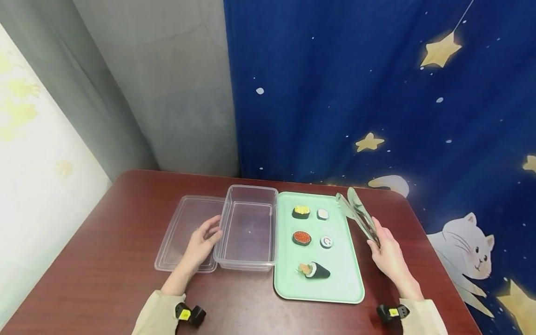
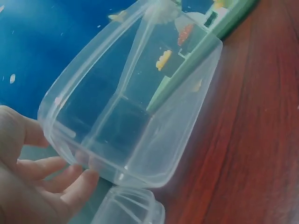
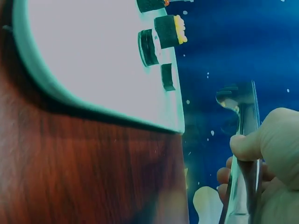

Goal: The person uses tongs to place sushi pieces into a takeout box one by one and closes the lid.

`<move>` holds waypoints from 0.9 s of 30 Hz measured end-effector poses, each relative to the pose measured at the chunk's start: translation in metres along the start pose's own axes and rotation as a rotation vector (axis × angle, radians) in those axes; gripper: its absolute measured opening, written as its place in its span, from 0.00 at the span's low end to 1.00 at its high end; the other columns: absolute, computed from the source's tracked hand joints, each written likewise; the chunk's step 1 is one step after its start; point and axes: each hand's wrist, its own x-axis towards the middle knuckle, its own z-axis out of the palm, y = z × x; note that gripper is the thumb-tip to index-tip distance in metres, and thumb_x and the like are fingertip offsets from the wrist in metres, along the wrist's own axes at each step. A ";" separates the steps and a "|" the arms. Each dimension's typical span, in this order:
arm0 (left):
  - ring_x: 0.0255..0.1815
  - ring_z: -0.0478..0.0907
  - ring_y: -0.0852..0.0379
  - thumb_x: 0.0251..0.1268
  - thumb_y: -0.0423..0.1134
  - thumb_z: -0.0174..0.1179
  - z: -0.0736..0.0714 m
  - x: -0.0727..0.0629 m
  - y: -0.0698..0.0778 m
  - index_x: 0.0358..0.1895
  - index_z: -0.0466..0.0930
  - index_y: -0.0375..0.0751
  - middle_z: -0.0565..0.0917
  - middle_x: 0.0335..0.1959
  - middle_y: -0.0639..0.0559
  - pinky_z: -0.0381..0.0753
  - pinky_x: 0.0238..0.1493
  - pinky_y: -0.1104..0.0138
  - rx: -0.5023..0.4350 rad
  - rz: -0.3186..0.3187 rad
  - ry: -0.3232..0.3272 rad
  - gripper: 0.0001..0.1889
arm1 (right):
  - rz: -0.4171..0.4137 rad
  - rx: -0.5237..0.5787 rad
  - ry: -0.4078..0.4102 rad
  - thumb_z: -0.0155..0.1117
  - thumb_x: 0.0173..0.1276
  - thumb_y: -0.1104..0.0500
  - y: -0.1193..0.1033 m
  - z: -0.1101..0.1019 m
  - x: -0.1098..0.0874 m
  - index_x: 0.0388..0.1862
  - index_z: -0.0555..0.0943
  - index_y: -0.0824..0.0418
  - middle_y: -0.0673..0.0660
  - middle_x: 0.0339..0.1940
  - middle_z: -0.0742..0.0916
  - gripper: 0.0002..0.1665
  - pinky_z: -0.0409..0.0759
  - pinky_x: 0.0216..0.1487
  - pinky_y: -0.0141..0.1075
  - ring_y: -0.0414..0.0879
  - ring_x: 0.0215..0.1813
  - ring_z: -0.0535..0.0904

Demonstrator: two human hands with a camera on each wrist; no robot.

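Observation:
My right hand (image 1: 389, 256) grips a pair of metal tongs (image 1: 361, 216) above the right edge of a mint-green tray (image 1: 343, 279). The tongs' ends stand apart with nothing between them. My left hand (image 1: 203, 242) is at the left wall of a clear plastic container (image 1: 226, 223), its fingertips right at the side, loosely extended. On the tray lie a yellow-topped sushi piece (image 1: 301, 211), a red roe sushi piece (image 1: 302, 238), a small white roll (image 1: 322, 214), another round roll (image 1: 326, 242) and a dark hand roll (image 1: 319, 271). Only the tray shows through the container's clear walls.
A clear flat lid (image 1: 176, 246) lies left of the container, partly behind my left hand. The container stands against the tray's left edge. All rest on a reddish-brown wooden table (image 1: 104, 246), with a blue starry curtain (image 1: 301, 116) behind its far edge.

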 end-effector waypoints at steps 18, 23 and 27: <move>0.46 0.78 0.45 0.59 0.27 0.58 -0.005 0.025 0.010 0.55 0.77 0.31 0.81 0.46 0.37 0.73 0.35 0.73 0.181 -0.001 0.101 0.18 | -0.168 0.080 -0.209 0.66 0.54 0.75 0.003 0.020 0.032 0.63 0.69 0.67 0.64 0.48 0.81 0.36 0.74 0.37 0.48 0.52 0.39 0.77; 0.46 0.78 0.45 0.59 0.27 0.57 -0.005 0.026 0.009 0.56 0.76 0.31 0.81 0.45 0.36 0.73 0.34 0.73 0.138 -0.018 0.081 0.19 | -0.161 0.090 -0.276 0.66 0.55 0.74 0.006 0.022 0.040 0.62 0.69 0.67 0.65 0.51 0.80 0.34 0.75 0.40 0.51 0.57 0.45 0.79; 0.47 0.77 0.46 0.59 0.27 0.57 -0.006 0.026 0.009 0.56 0.76 0.31 0.80 0.47 0.36 0.72 0.35 0.74 0.116 -0.027 0.076 0.20 | -0.155 0.091 -0.314 0.66 0.54 0.74 0.009 0.024 0.047 0.61 0.70 0.67 0.67 0.52 0.80 0.33 0.75 0.41 0.51 0.59 0.47 0.79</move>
